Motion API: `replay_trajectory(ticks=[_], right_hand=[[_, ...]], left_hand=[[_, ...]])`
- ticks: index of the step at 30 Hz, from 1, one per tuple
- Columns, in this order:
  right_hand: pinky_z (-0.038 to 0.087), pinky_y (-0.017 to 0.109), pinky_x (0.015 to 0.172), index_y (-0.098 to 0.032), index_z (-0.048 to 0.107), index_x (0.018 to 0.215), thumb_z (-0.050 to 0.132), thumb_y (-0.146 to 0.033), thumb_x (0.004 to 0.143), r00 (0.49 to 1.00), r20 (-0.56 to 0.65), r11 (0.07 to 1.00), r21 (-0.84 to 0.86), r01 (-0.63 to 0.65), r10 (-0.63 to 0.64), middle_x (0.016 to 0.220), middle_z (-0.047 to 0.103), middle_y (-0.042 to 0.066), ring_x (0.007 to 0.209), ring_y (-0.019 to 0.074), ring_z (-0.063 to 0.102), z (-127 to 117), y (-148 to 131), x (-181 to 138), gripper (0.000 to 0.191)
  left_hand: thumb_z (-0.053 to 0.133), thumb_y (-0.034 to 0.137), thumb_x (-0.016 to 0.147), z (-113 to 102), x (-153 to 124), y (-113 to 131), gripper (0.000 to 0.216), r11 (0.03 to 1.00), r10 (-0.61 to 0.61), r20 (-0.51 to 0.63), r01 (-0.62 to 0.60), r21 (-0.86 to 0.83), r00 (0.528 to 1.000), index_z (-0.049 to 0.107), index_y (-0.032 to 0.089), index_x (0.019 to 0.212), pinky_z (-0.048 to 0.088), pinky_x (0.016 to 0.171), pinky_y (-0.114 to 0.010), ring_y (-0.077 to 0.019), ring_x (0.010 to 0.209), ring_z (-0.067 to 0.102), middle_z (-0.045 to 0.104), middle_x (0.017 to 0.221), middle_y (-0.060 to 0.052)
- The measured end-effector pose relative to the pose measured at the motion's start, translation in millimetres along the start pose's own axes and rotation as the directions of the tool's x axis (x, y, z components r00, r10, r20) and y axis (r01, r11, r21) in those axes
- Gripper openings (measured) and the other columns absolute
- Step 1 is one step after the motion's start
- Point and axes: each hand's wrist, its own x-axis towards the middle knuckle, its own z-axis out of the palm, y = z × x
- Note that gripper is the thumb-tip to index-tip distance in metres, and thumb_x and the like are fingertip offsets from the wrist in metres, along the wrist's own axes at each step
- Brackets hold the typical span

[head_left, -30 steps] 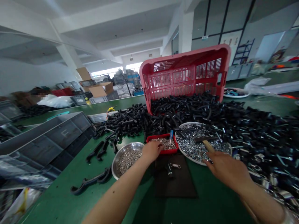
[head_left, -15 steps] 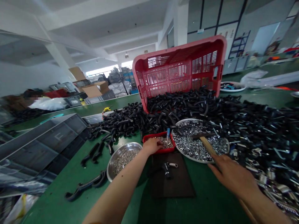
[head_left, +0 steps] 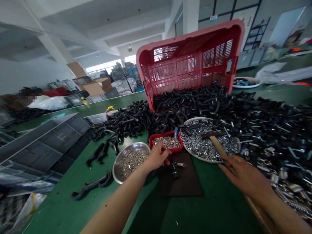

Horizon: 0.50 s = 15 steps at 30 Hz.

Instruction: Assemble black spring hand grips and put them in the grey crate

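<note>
My left hand [head_left: 159,156] is in front of the red tray [head_left: 152,136] of small metal pins, above the dark mat [head_left: 180,187]. Its fingers are pinched together; anything between them is too small to make out. Just right of those fingers, a black handle part [head_left: 175,171] lies on the mat with a coiled spring [head_left: 181,165] at its side. My right hand [head_left: 246,177] is closed around the wooden handle of a hammer [head_left: 217,147]. The hammer's dark head is over the round tray [head_left: 195,156] of metal nuts. A blue-handled tool [head_left: 175,132] stands in the red tray.
A metal bowl [head_left: 117,162] of small rings sits left of my left hand. Behind are a heap of black handles [head_left: 131,120] and a tipped red basket [head_left: 190,39]. Springs and bolts [head_left: 280,175] cover the right side. Grey crates [head_left: 58,143] stand at the left.
My left hand has come out of the red tray and moved toward me, over the mat's back edge near the black part. My right hand stays on the hammer.
</note>
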Motion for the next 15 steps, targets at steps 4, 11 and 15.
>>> replay_trajectory(ticks=[4,11,15], right_hand=[[0.051,0.033,0.066,-0.014,0.058,0.103,0.035,-0.041,0.085,0.999,-0.025,1.0,0.019,0.021,-0.02,0.089,0.059,0.009,0.074,0.0201,0.061,1.9,1.9,-2.2,0.039],[0.051,0.032,0.063,-0.015,0.059,0.101,0.038,-0.042,0.083,0.995,-0.073,0.996,0.04,0.075,-0.072,0.088,0.06,0.009,0.072,0.0198,0.062,2.2,4.5,-3.4,0.039],[0.051,0.032,0.061,-0.016,0.059,0.102,0.037,-0.041,0.084,0.995,-0.068,0.996,0.049,0.07,-0.066,0.086,0.06,0.008,0.071,0.0195,0.061,2.4,5.2,-3.6,0.038]], left_hand=[[0.043,0.028,0.081,6.7,-16.1,-0.9,0.012,0.989,0.06,-0.021,-0.063,-0.131,0.998,0.046,0.017,0.081,0.031,0.037,-0.016,-0.0043,0.038,0.043,0.06,0.069,0.001],[0.053,0.027,0.078,2.4,-17.3,-9.1,0.014,0.927,0.285,0.092,-0.299,0.225,0.954,0.065,0.02,0.08,0.043,0.072,-0.025,-0.0137,0.077,0.057,0.065,0.081,-0.001],[0.052,0.026,0.079,5.4,-13.2,-10.5,0.015,0.908,0.288,0.11,-0.308,0.284,0.951,0.066,0.02,0.081,0.042,0.075,-0.024,-0.0139,0.081,0.057,0.064,0.082,0.0]])
